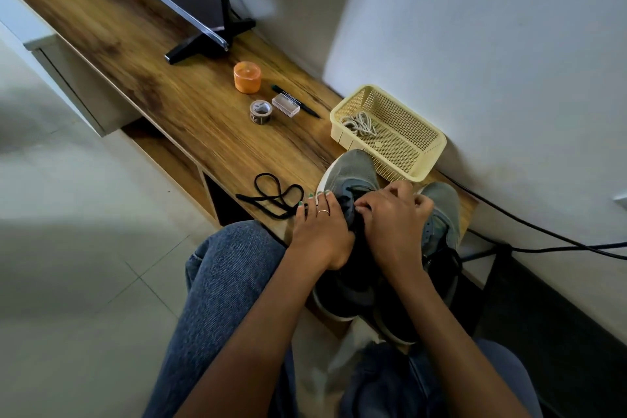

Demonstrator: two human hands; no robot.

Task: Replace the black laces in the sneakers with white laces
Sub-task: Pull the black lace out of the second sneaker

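left hand [320,231] presses flat to steady the left sneaker [353,170]; right hand [395,217] pinches its black lace [356,192], best drawn out eyelet by eyelet.

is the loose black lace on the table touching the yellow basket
Apart. The head view shows the black lace lying left of the sneakers, with bare table between it and the basket.

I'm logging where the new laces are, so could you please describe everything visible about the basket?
The basket is a pale yellow, rectangular tray of perforated plastic with a solid rim. It sits upright on the wooden shelf against the white wall. A bundle of white laces lies in its far-left corner. The toe of the left sneaker overlaps its near rim; contact is unclear.
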